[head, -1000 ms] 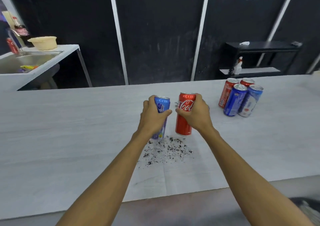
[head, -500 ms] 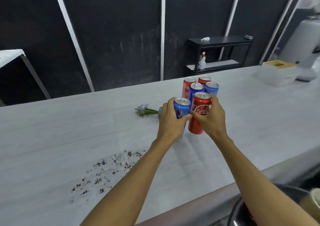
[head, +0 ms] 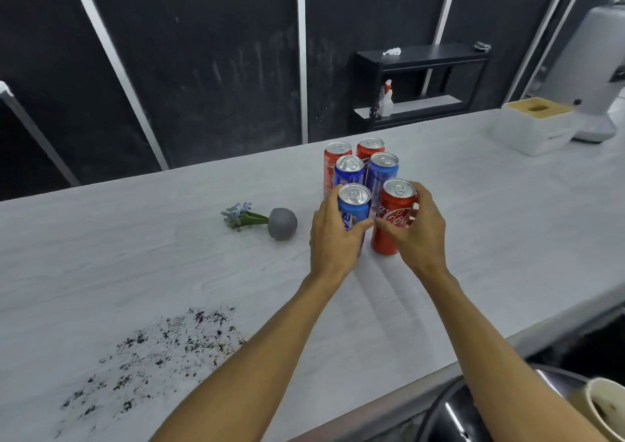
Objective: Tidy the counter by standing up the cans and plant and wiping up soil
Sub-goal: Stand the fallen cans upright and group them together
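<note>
As before, hands point(head: 375, 235) around cans point(head: 375, 211)

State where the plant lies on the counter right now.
In the head view the plant lies tipped on its side on the counter, left of the cans and beyond the spilled soil.

Blue can point(head: 353, 209), red can point(head: 394, 218) (white script); grey pot point(head: 282, 223); dark speckled soil point(head: 162, 347).
</note>
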### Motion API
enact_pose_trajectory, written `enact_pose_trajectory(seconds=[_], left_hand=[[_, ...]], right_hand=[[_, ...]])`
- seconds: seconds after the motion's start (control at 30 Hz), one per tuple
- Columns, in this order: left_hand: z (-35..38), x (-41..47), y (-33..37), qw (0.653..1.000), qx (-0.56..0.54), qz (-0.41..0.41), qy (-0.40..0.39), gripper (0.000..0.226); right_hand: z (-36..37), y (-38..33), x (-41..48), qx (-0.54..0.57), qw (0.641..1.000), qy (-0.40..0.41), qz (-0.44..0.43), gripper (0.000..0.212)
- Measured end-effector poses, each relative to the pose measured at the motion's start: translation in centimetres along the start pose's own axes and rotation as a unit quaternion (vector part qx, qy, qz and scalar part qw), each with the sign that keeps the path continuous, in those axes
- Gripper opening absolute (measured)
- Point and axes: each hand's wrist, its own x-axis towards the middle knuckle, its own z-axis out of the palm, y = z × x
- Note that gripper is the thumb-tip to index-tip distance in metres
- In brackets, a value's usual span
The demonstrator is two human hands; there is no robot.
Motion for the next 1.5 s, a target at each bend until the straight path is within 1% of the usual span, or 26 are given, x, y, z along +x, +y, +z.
enact_pose_trajectory(seconds=[0.1,0.33,0.6,0.8,0.97,1.2,1.37,1.5], left_hand=[[0.7,0.4,-0.2,1.000,0.002,0.002,0.012,0.083],[1.4,0.4,-0.3,0.999,-0.005,0.039,0.031,0.080],[2.5,0.9,-0.4,0.998,0.011,0.044,0.050,0.078],[3.1,1.4,-0.5,0.997,0.017,0.045,0.059,0.078],[3.5,1.7,-0.7,0.997,0.020,0.044,0.063,0.078],[3.4,1.6,-0.9,0.997,0.021,0.048,0.059,0.080],[3.1,1.2,-0.8,0.998,0.010,0.049,0.034,0.080],[2.7,0.7,-0.9,0.998,0.011,0.052,0.018,0.080]], right_hand=[[0.0,0.9,0.5,0.004,1.000,-0.001,0.006,0.081],[0.4,2.1,1.6,-0.009,1.000,-0.013,0.002,0.081],[0.0,3.1,2.6,-0.007,0.999,-0.039,-0.002,0.081],[-0.1,3.3,3.3,0.003,0.999,-0.043,0.001,0.079],[0.0,3.6,3.7,0.000,0.999,-0.047,0.004,0.081],[0.0,3.7,3.6,-0.002,0.999,-0.044,0.008,0.083],[-0.1,3.5,2.9,0.006,0.998,-0.048,0.037,0.092],[-0.2,3.3,2.0,-0.004,0.998,-0.048,0.027,0.089]])
